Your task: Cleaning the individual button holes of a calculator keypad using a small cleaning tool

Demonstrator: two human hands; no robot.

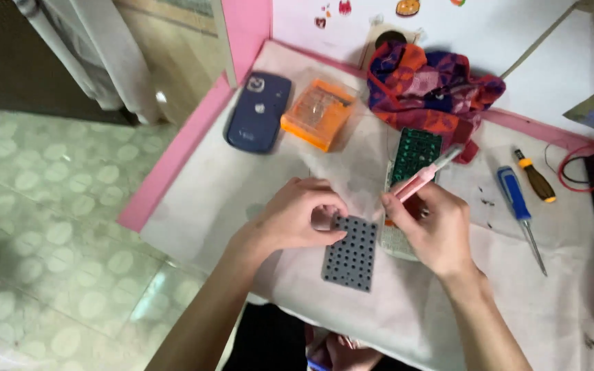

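Furthest left on the white table top (242, 185), near its pink edge, lies a dark blue phone case (258, 112), back side up. Just right of it sits an orange plastic box (319, 113) with a clear lid.

Coming inward, the left hand (297, 216) is curled down over the top end of a grey rubber keypad (350, 253), a flat mat dotted with rows of small round holes. The fingertips are bunched on the mat's upper edge, pinching or pressing it; from here I can't quite tell which. The mat lies flat on the table, between the two hands.

Right beside it, the right hand (431, 227) is closed around a pink, pen-shaped tool (424, 175), gripped like a pencil, with its far end pointing up and away toward the back. Under that hand lies a pale remote-control shell, mostly hidden, and a green circuit board (415, 152) lies just beyond it.

Behind the board sits a bunched red and purple cloth (431, 86). Further right lie a blue-handled screwdriver (518, 206) and a shorter brown and yellow one (535, 176), near each other. At the far right edge a red wire (575, 159) loops beside a dark device.
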